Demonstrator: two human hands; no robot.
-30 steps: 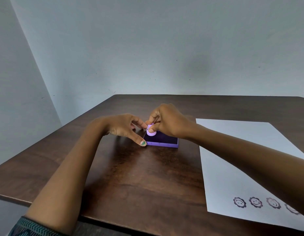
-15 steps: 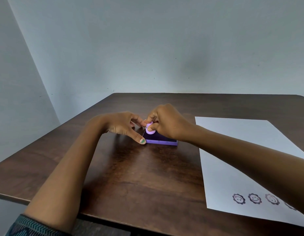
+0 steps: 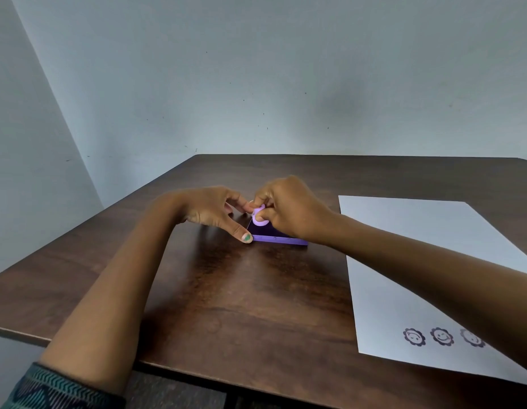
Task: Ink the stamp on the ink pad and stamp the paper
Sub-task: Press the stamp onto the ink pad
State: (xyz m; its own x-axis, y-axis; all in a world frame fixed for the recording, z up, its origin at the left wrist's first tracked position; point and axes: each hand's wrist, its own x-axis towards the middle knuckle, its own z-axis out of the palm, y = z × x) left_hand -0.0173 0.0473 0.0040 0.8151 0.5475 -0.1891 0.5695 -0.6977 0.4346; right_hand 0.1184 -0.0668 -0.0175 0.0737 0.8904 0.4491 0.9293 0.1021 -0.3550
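Observation:
A small purple ink pad point(image 3: 274, 236) lies on the dark wooden table point(image 3: 226, 305), near the middle. My right hand point(image 3: 288, 209) pinches a small round lilac stamp point(image 3: 260, 219) and holds it down on the pad's left part. My left hand point(image 3: 215, 211) braces the pad's left side, thumb tip at the front left corner and fingertips at the back left. To the right lies a white sheet of paper point(image 3: 409, 249) with three flower-face prints point(image 3: 440, 336) near its front edge, the rightmost partly hidden by my right forearm.
The table stands against a pale blue-grey wall point(image 3: 256, 84), with a corner of the room to the left. The table's front edge point(image 3: 182, 370) runs close to my body.
The stamp stays on the pad, with both hands in almost the same place. Only the view has shifted slightly.

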